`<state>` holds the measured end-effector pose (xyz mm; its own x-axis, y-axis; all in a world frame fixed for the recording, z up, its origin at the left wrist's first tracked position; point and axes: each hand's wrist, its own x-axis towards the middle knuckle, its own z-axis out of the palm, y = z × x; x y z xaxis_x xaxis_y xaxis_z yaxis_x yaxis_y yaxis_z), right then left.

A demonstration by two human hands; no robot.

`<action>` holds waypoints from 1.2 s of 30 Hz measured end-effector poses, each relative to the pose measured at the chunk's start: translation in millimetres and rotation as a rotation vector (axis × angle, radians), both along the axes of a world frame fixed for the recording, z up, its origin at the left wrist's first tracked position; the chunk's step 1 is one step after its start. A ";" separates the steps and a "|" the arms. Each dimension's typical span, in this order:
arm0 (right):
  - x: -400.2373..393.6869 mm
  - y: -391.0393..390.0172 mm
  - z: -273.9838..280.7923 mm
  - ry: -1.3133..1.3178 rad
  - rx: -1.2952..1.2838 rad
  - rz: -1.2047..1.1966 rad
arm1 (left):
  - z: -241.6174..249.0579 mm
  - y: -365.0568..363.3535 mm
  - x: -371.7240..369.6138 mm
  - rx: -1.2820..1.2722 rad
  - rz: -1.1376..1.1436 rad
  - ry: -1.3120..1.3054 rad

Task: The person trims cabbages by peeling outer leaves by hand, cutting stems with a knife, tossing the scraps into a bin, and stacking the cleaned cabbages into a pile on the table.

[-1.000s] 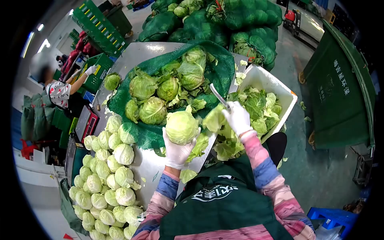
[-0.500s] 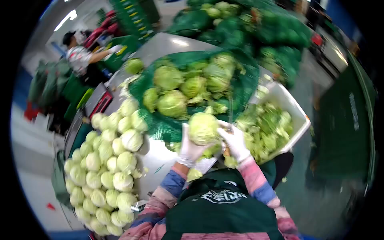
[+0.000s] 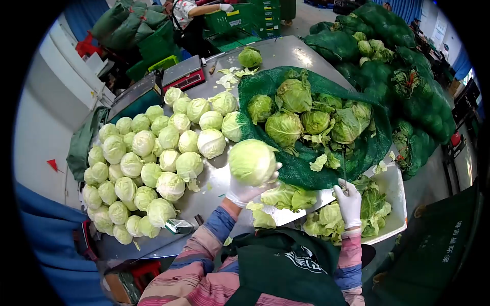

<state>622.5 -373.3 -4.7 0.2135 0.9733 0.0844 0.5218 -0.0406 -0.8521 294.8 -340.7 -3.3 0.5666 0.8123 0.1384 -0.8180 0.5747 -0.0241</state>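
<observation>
A trimmed pale green cabbage [image 3: 251, 162] rests in my left hand [image 3: 246, 192], whose gloved fingers curl round it from below, over the table's front part. My right hand [image 3: 349, 205], also gloved, is closed round a knife [image 3: 344, 164]; its thin blade points up and away, faint against the green net, and its handle is mostly hidden. This hand is above the white bin's left part. Ahead lies an open green mesh bag [image 3: 255, 135] with several untrimmed cabbages [image 3: 284, 128] on it. Cut-off leaves [image 3: 289, 197] lie between my hands.
Many trimmed cabbages [image 3: 143, 143] are heaped on the metal table [image 3: 214, 189] at left. A white bin [image 3: 399, 199] at right holds leaf scraps. A red scale [image 3: 184, 74] and one cabbage [image 3: 250, 57] sit farther back. Full net sacks [image 3: 375, 76] stand behind; a person's arm [image 3: 206, 9] shows beyond.
My view has turned left. The cabbage in my left hand has moved away from my right hand, toward the trimmed heap. My hands are farther apart, and the right hand still holds the knife.
</observation>
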 end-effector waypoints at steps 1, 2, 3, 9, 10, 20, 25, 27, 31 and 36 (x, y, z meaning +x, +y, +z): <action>-10.5 4.8 5.2 0.070 -0.020 0.035 | -14.2 -1.3 -7.8 0.049 0.012 0.018; -31.1 8.7 22.7 0.188 -0.013 0.085 | -24.8 -3.8 -12.8 0.095 0.024 0.035; -52.1 11.9 41.6 0.148 0.051 0.173 | -27.2 -7.9 -16.7 0.086 0.019 0.028; -141.6 30.0 89.0 0.340 0.139 0.553 | -4.9 -33.0 -7.0 0.555 0.338 1.187; -146.4 35.0 78.9 0.341 0.151 0.581 | -7.7 -33.8 -7.0 0.547 0.331 1.179; -115.9 6.8 64.9 -0.007 0.056 0.505 | -9.3 -21.8 -5.7 -0.065 0.136 0.458; -115.7 -7.1 76.4 -0.302 0.113 0.609 | -13.6 -16.7 -0.5 -0.066 0.064 0.503; -112.5 -7.1 75.7 -0.350 0.139 0.602 | -10.7 -15.4 2.1 -0.031 0.082 0.593; -101.8 3.6 46.2 -0.105 0.123 0.482 | -12.1 -18.4 -1.3 -0.047 0.116 0.743; -57.9 18.0 63.0 0.697 -0.130 0.088 | -8.2 -23.6 -2.8 -0.075 0.142 0.666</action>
<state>564.6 -355.3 58.3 0.0957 0.9824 -0.1607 -0.1366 -0.1470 -0.9797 292.0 -364.3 -11.5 0.3985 0.8789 -0.2622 -0.7399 0.4770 0.4744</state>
